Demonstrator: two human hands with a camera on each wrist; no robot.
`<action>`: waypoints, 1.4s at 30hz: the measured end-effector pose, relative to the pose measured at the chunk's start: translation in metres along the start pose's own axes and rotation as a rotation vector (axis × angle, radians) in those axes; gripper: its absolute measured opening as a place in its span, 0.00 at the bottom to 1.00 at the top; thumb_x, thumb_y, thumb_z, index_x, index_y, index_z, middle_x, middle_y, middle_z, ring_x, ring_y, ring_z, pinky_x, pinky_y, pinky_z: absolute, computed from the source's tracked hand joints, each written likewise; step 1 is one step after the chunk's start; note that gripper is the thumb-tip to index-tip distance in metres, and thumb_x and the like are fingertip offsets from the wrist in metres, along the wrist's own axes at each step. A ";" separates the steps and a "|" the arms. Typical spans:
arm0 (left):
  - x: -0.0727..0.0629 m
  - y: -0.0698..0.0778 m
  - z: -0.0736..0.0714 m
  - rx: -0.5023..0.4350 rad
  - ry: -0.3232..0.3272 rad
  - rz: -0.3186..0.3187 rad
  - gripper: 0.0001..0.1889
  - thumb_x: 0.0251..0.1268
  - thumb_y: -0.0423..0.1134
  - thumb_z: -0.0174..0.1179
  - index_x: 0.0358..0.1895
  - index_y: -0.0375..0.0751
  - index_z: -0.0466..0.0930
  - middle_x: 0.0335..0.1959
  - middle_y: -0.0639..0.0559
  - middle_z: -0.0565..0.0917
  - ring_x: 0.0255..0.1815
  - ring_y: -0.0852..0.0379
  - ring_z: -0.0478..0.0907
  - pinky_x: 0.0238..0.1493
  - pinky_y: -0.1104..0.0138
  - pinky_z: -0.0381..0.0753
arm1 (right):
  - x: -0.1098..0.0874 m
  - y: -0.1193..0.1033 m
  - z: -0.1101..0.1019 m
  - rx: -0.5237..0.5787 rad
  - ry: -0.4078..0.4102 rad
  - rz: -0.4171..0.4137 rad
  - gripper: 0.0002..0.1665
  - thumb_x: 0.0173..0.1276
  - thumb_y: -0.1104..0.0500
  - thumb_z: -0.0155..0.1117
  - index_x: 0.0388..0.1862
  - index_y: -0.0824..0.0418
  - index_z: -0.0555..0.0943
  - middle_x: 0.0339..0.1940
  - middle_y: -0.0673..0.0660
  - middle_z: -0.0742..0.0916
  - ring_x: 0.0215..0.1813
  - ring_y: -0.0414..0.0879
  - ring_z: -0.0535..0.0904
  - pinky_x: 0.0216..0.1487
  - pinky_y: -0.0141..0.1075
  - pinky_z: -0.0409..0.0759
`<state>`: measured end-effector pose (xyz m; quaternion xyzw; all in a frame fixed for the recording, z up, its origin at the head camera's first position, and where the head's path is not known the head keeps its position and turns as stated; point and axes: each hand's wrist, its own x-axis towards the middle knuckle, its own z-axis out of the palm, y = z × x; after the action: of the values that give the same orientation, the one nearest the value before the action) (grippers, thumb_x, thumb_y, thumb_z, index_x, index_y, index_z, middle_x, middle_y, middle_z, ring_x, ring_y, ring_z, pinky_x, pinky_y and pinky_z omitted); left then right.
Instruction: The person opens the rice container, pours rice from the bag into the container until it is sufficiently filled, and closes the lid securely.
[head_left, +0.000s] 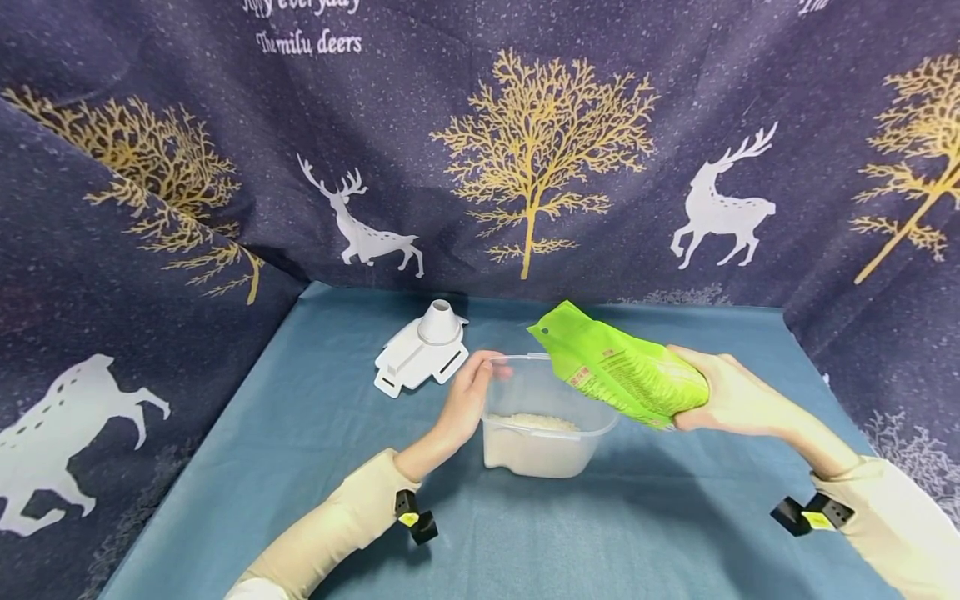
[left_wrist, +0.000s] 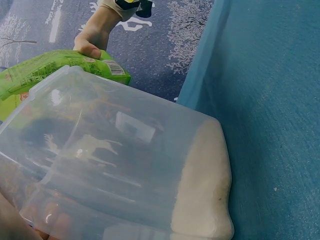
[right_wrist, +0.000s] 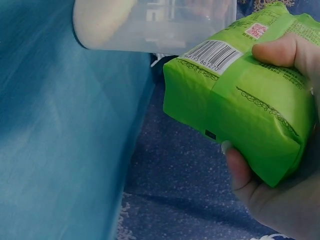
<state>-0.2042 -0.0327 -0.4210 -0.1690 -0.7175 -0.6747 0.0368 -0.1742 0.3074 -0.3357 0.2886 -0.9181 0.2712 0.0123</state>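
Observation:
A clear plastic container (head_left: pixel 551 458) stands on the table with a layer of rice (head_left: pixel 536 422) in its bottom. My left hand (head_left: pixel 467 392) grips its left rim; some of those fingers (left_wrist: pixel 50 220) show through the plastic in the left wrist view. In my right hand (head_left: pixel 731 392) is a green bag (head_left: pixel 626 367), gripped round its bottom end. The bag lies tilted on its side, its narrow top end over the container's far rim. Barcode and printed text face the right wrist camera on the bag (right_wrist: pixel 230 100). The bag's mouth is hidden.
A white lid (head_left: pixel 412 358) with a cone-shaped cup (head_left: pixel 441 323) on it lies on the blue tablecloth (head_left: pixel 322 450), left of and behind the container. A dark curtain (head_left: pixel 465 208) printed with deer and trees hangs behind the table and along its sides.

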 end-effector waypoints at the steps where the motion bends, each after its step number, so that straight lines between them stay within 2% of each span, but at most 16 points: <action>1: 0.000 0.000 0.000 -0.004 -0.001 0.000 0.16 0.78 0.33 0.37 0.53 0.28 0.73 0.45 0.29 0.83 0.51 0.36 0.79 0.65 0.48 0.69 | 0.000 -0.001 0.000 -0.008 -0.001 0.005 0.41 0.39 0.64 0.76 0.55 0.43 0.73 0.30 0.41 0.82 0.30 0.33 0.74 0.25 0.29 0.72; 9: 0.001 -0.003 -0.001 0.013 0.000 0.029 0.16 0.78 0.33 0.37 0.52 0.27 0.73 0.43 0.29 0.83 0.49 0.36 0.80 0.63 0.48 0.70 | 0.003 -0.007 -0.002 -0.099 -0.005 0.017 0.35 0.37 0.64 0.74 0.48 0.45 0.74 0.24 0.41 0.77 0.24 0.32 0.70 0.21 0.29 0.69; 12: 0.001 -0.002 0.000 0.003 0.002 0.017 0.16 0.77 0.33 0.37 0.52 0.27 0.73 0.44 0.29 0.83 0.50 0.36 0.80 0.64 0.48 0.70 | 0.004 -0.009 -0.002 -0.117 -0.006 0.025 0.35 0.37 0.64 0.74 0.47 0.46 0.74 0.24 0.41 0.77 0.24 0.32 0.70 0.21 0.29 0.69; 27: 0.000 0.000 0.002 -0.009 0.020 -0.003 0.15 0.77 0.33 0.38 0.52 0.27 0.73 0.43 0.28 0.82 0.51 0.36 0.79 0.64 0.48 0.69 | 0.007 -0.017 -0.006 -0.194 -0.028 0.065 0.37 0.36 0.61 0.76 0.51 0.50 0.75 0.25 0.41 0.78 0.26 0.34 0.70 0.24 0.29 0.69; 36: -0.001 -0.001 0.001 -0.012 0.018 -0.005 0.15 0.77 0.33 0.38 0.52 0.28 0.73 0.44 0.29 0.82 0.52 0.36 0.79 0.65 0.47 0.69 | 0.009 -0.022 -0.009 -0.254 -0.053 0.087 0.44 0.38 0.56 0.76 0.60 0.60 0.74 0.27 0.43 0.79 0.27 0.36 0.69 0.26 0.29 0.67; 42: 0.000 -0.002 0.001 -0.008 0.015 0.007 0.16 0.78 0.34 0.37 0.52 0.27 0.73 0.44 0.28 0.82 0.51 0.36 0.79 0.65 0.48 0.69 | 0.011 -0.022 -0.009 -0.278 -0.064 0.086 0.45 0.38 0.55 0.77 0.60 0.61 0.74 0.29 0.44 0.81 0.28 0.37 0.70 0.28 0.29 0.68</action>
<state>-0.2044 -0.0314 -0.4229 -0.1665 -0.7139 -0.6787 0.0439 -0.1729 0.2906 -0.3151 0.2533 -0.9582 0.1326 0.0111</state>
